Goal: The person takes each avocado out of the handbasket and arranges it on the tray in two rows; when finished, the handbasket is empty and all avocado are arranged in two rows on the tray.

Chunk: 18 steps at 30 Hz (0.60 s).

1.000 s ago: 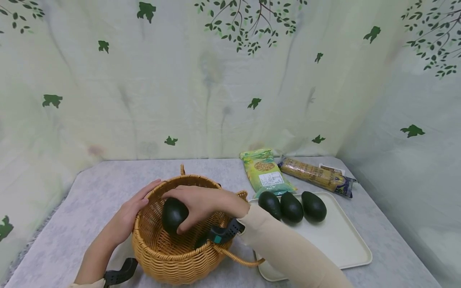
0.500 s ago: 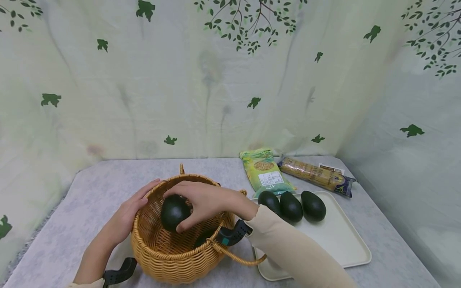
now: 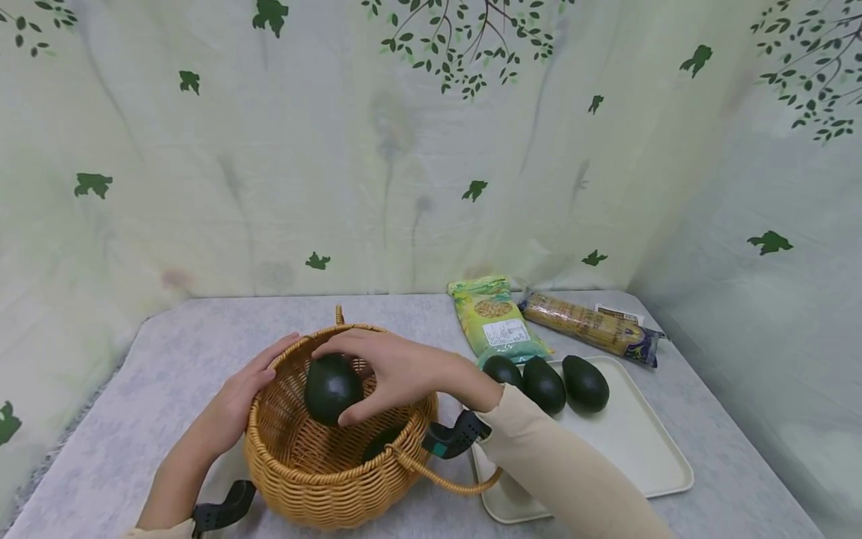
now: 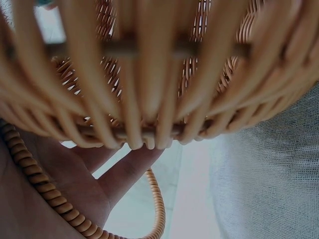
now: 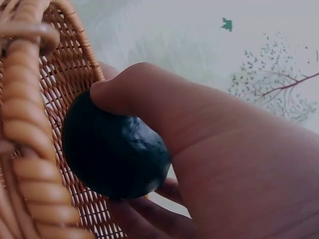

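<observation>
A dark green avocado (image 3: 333, 391) is in my right hand (image 3: 397, 374), which grips it with thumb and fingers over the mouth of the wicker basket (image 3: 337, 505). The right wrist view shows the thumb across the avocado (image 5: 117, 149) and fingers beneath it. Another dark avocado (image 3: 382, 443) lies lower inside the basket, partly hidden by the rim. My left hand (image 3: 239, 397) rests against the basket's left side, its fingers reaching along the outside near the rim. In the left wrist view those fingers (image 4: 132, 172) lie straight against the woven wall, with a looped basket handle (image 4: 47, 191) across the hand.
A white tray (image 3: 633, 449) to the right bears three avocados (image 3: 586, 384) along its far edge. Behind it lie a green-yellow bag (image 3: 494, 322) and a long pack of pasta (image 3: 589, 328). One basket handle (image 3: 444, 483) juts right, overlapping the tray's edge.
My right hand has risen a little and shifted right with the avocado, uncovering more of the one lower in the basket. The left hand has stayed at the basket's side.
</observation>
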Tool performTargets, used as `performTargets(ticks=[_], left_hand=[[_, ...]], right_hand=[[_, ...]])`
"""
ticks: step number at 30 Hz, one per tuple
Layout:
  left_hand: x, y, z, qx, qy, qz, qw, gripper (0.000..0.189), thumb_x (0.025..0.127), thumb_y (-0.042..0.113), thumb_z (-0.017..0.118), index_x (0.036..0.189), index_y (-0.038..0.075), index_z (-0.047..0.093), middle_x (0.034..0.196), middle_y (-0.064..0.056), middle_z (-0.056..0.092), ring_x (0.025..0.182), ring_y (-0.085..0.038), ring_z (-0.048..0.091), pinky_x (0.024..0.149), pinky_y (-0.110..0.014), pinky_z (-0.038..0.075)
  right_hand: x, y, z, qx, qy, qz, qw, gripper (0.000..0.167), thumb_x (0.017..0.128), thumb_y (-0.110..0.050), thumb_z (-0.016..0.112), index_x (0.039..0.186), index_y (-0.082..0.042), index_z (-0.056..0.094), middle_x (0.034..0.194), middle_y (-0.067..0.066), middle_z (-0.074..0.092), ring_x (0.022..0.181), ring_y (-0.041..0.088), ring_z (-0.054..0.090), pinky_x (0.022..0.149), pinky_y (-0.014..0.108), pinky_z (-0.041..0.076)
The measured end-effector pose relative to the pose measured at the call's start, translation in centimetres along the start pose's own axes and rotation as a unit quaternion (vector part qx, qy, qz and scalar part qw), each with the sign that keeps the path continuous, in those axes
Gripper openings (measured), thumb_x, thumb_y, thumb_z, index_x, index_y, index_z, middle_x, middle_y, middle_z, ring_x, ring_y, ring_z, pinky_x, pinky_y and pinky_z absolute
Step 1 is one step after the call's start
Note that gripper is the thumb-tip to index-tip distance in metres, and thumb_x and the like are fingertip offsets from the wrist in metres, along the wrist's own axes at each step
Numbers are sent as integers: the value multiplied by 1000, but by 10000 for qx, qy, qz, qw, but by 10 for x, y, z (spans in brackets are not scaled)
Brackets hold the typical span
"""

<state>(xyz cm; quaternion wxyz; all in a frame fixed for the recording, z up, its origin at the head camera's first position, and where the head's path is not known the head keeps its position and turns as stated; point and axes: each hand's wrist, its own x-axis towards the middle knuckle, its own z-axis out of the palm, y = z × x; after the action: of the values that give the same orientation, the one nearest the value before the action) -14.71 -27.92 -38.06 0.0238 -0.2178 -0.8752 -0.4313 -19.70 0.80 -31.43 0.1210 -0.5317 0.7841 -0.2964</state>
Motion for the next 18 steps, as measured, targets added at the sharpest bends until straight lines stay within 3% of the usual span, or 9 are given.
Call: performTargets(ticks=[7,14,18], left_hand=[[0,-2,1,73,-46,-84,9999,50,114,28,24,163,25,32,168,-13,28,148,-13,33,99,-19,39],[5,0,0,107,16,47,9999,50,114,25,24,163,21,33,167,-17,29,146,-43,35,98,-18,38],[4,-2,2,71,12,50,10000,50,113,23,24,163,22,33,167,-16,29,147,-36,36,100,-27,42]], right_hand=[[-16,0,-2,131,302,-43,9994,78,85,-34,83,152,-17,46,150,0,50,126,7,52,99,23,50],[-25,1,-7,449,497,-69,9977,77,86,-29,84,152,-17,46,154,1,46,127,8,53,98,22,50],[-31,4,-6,606,562,-70,9966,77,86,-29,83,152,-19,46,154,0,45,125,7,53,99,22,50]])
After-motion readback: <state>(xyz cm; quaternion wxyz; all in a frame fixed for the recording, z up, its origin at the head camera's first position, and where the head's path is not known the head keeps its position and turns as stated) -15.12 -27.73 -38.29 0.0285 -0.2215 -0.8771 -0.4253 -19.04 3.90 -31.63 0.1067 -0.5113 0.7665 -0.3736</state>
